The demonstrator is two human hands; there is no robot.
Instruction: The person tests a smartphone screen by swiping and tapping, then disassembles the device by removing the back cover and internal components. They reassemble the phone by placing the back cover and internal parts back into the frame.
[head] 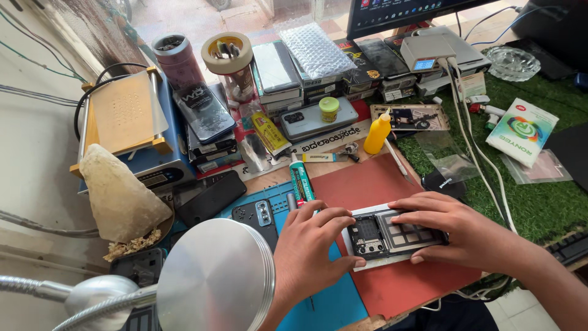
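a single head-worn view looks steeply down and forward over a cluttered bench, close enough that the red mat fills the lower middle. everything sits relative to that mat — the lamp shade crowds the near-left corner (very near the lens), the monitor edge lies far beyond it, green turf to its right. no second view shares the scene.
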